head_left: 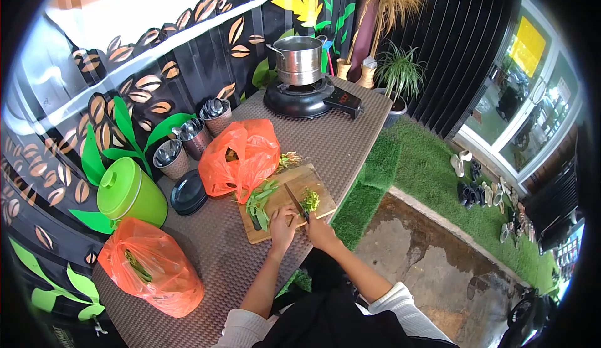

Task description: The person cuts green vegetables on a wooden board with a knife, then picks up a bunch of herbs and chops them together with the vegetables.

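A wooden cutting board [258,230] lies on the brown table before me. My right hand [321,232] is closed round the handle of a knife [293,199], its blade pointing away over the board. Beside it, my left hand [283,225] rests with bent fingers on the board near the blade; whatever lies under those fingers is too small to make out. Chopped green pieces [310,200] are heaped right of the blade. Long green leaves [260,204] lie on the left part of the board. Touching the board's far left side is an orange plastic bag [241,158].
A steel pot [299,61] sits on a black portable stove [297,100] at the far end. Cutlery cups [195,136], dark plates [188,192], a green container [131,192] and another orange bag [153,270] stand left. Right of the table, a potted plant [399,78] stands on the floor.
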The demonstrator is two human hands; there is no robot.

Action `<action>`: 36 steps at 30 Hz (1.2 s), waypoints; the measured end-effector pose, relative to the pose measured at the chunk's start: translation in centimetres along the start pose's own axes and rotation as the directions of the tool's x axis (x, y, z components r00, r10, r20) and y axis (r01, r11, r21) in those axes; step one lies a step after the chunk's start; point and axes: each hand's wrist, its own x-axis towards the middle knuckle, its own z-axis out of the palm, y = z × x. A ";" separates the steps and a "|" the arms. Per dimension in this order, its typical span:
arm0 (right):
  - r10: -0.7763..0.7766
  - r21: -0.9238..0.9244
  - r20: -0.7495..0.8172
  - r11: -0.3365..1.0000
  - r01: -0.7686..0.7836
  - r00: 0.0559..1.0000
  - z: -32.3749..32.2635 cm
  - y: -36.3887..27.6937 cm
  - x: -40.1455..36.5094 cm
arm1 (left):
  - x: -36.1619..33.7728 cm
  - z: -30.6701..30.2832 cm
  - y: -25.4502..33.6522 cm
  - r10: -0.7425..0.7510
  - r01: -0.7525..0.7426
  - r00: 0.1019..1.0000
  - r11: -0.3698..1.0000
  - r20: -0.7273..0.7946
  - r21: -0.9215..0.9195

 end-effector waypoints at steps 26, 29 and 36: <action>0.037 0.010 0.042 0.999 -0.037 0.998 -0.4 -0.3 0.6 | -0.1 -0.2 0.1 -0.104 0.108 0.993 0.992 0.062 -0.060; 0.052 -0.008 -0.040 0.999 -0.052 0.998 0.1 -1.4 -1.8 | 0.2 -0.4 0.8 -0.100 0.102 0.994 0.994 0.049 -0.036; 0.036 -0.002 -0.031 0.999 -0.036 0.999 0.4 -0.5 0.3 | 0.0 -0.4 0.7 -0.120 0.125 0.992 0.985 0.044 -0.123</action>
